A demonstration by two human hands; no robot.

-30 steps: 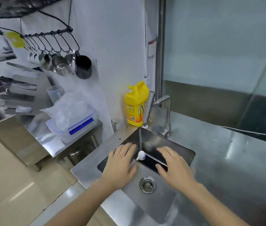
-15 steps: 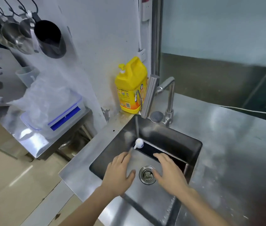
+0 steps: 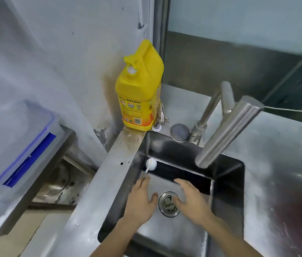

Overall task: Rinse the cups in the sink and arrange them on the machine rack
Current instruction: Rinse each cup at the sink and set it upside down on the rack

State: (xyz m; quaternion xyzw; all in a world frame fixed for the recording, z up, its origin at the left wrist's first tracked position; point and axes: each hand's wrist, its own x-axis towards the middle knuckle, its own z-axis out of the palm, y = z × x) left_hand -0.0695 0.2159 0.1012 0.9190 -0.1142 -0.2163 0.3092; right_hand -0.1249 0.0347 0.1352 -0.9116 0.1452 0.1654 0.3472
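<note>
Both hands, the left hand (image 3: 140, 200) and right hand (image 3: 192, 200), are hovering released and empty over the sink (image 3: 226, 182) drain (image 3: 169, 203) at lower centre; no cups or rack are showing, so rinsing seems unstarted.

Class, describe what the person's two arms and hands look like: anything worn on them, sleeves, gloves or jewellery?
Both forearms are bare as far as the frame shows. The left hand and right hand wear no gloves; no rings, watch or bands are visible.

Faucet spout (image 3: 228, 132) overhanging the sink (image 3: 226, 201) at back right, white brush (image 3: 151, 164) at back left.
</note>
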